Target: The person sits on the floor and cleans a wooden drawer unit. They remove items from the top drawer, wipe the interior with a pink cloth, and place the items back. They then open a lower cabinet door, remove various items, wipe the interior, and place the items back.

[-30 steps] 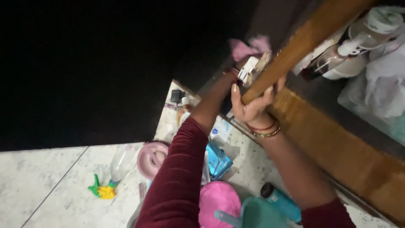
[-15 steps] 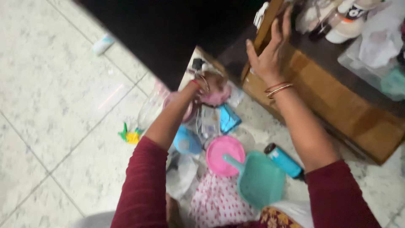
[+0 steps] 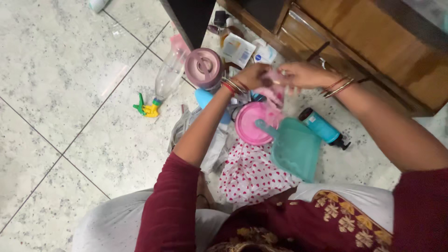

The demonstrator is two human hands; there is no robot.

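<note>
Left hand (image 3: 252,76) and right hand (image 3: 298,74) both grip a pink cloth (image 3: 273,88) above the cluttered floor (image 3: 70,70).

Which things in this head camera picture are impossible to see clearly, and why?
- Small pink thing, head view: blurred, between left hand and right hand; its kind is unclear.
- Clear plastic spray bottle: its upper end is hidden by the dark furniture.
- White bottle: cut off by the top edge.
</note>
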